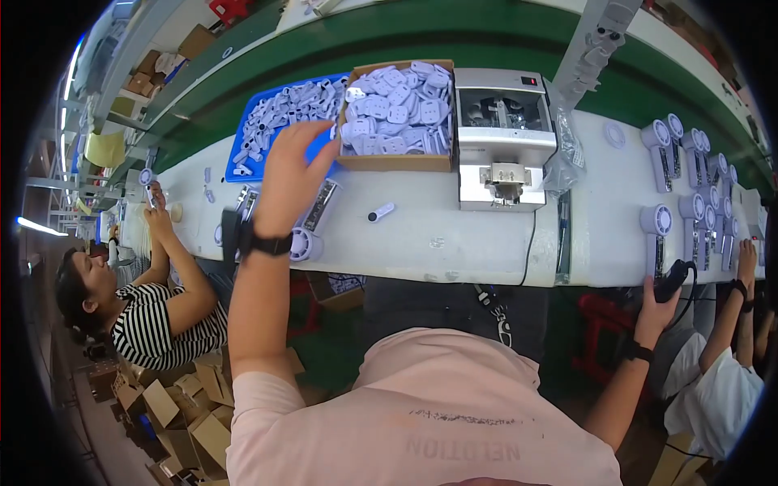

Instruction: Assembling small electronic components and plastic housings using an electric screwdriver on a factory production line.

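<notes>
My left hand is raised over the bench at the near edge of the blue tray, beside the cardboard box. Its thumb and fingertips come close together around a small pale bit that I cannot make out. At the far right, my right hand grips a black corded hand tool at the bench's front edge. Just above that tool a pale lilac handheld fan lies with its handle toward me. Lilac flat covers fill the cardboard box. Small lilac parts lie in the blue tray.
A silver machine stands right of the box. Several more fans are lined up at the right. One small lilac part lies mid-bench. Co-workers sit at left and right. Cartons crowd the left floor.
</notes>
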Tool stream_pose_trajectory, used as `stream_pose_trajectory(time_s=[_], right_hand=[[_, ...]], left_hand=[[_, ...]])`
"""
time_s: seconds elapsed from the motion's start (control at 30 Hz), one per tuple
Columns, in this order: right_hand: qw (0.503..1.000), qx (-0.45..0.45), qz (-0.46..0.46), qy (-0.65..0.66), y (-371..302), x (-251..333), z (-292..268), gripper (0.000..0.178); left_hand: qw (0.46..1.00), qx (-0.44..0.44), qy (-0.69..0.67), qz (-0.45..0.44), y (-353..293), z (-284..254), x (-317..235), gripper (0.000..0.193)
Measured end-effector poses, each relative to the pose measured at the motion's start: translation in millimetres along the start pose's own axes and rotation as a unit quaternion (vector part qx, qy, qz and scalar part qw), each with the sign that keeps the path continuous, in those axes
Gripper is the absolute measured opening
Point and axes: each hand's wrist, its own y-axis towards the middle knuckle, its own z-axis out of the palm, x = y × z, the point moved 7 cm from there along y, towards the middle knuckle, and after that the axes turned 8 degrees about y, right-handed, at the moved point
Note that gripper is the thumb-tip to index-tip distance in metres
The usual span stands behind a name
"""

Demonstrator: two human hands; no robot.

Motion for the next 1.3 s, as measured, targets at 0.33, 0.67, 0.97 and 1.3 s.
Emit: stream_pose_trajectory(time_s=[0.33, 0.67, 0.97, 1.3], right_hand=[[0.969, -0.043, -0.141, 0.201, -11.8, 116.8, 18.3, 0.046], [0.935, 0.256, -0.165, 0.182, -109.9, 256.8, 87.0, 0.045], [0.870, 0.430, -0.130, 0.204, -144.7, 289.8, 201.9, 0.057], [0.810, 0.470, 0.034, 0.348, -146.5, 272.6, 212.3, 0.065]], left_hand=[[0.979, 0.142, 0.129, -0.075, 63.0, 42.0, 16.7, 0.019], [0.957, -0.002, -0.251, -0.143, 15.2, 20.3, -38.3, 0.012], [0.945, -0.025, -0.242, 0.220, -47.5, 19.9, -188.9, 0.029], [0.892, 0.057, -0.398, 0.205, -47.6, 49.2, -186.3, 0.027]])
